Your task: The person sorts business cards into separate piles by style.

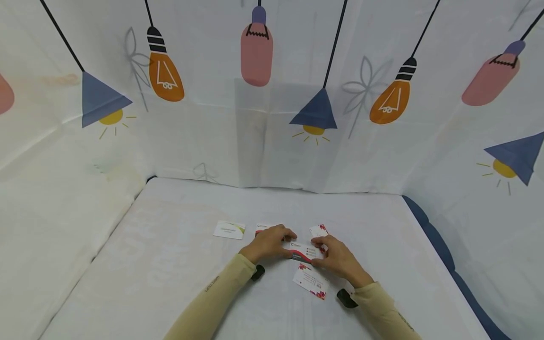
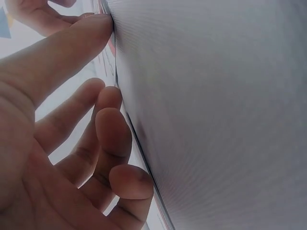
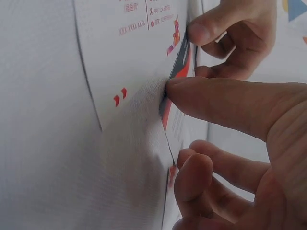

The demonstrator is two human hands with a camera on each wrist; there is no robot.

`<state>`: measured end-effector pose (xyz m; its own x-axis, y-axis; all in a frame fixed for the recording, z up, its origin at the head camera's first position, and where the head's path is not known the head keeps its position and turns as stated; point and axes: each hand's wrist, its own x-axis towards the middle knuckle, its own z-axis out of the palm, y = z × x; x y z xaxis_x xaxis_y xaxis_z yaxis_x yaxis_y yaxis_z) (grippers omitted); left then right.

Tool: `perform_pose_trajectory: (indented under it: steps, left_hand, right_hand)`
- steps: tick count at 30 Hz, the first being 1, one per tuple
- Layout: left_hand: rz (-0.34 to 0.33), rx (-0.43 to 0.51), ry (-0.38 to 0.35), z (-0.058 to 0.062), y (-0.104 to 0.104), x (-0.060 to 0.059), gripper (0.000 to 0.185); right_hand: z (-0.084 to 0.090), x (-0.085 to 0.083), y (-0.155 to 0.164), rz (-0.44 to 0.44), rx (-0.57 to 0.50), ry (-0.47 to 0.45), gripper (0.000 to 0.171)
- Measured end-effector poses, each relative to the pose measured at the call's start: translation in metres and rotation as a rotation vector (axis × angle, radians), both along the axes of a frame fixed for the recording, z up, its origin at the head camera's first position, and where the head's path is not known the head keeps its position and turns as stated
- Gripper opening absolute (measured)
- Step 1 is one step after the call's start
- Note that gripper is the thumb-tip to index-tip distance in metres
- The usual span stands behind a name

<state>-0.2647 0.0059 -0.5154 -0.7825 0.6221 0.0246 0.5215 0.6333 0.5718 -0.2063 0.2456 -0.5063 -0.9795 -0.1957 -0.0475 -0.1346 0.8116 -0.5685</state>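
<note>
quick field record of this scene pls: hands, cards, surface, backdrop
left hand: fingertips on the left end of the grey-and-red card
right hand: pinches that card's right end
other cards: green-and-white card at left, floral card near the right hand, another floral card beyond
surface: white cloth
backdrop: sheet printed with lamps

Green-edged card (image 1: 229, 230) (left), white tablecloth (image 1: 170, 264), lamp-patterned backdrop (image 1: 272, 118).

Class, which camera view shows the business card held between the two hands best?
The head view: the grey-and-red business card shows whole, both hands pinching its ends. The right wrist view shows only its edge, red and grey, under the thumb. The left wrist view shows just a blurred edge at the fingertips.
</note>
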Motion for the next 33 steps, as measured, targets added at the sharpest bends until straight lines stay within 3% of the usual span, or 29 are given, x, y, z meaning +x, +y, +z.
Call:
perform_pose_trajectory:
  steps: [13,25,33]
  left_hand:
    - [-0.010,-0.036,-0.045,0.0027,-0.0004,0.0001,0.044]
    - [-0.012,0.023,-0.044,0.0022,0.0003,0.0026,0.040]
    - [0.013,0.064,-0.096,0.0021,-0.0001,0.0049,0.038]
  right_hand:
    - [-0.0007,-0.0036,-0.0003,0.030,0.022,-0.007,0.052]
    - [0.0002,-0.0017,0.0003,0.048,-0.003,0.014,0.047]
    - [-0.0027,0.0017,0.0036,0.034,-0.055,-0.015,0.048]
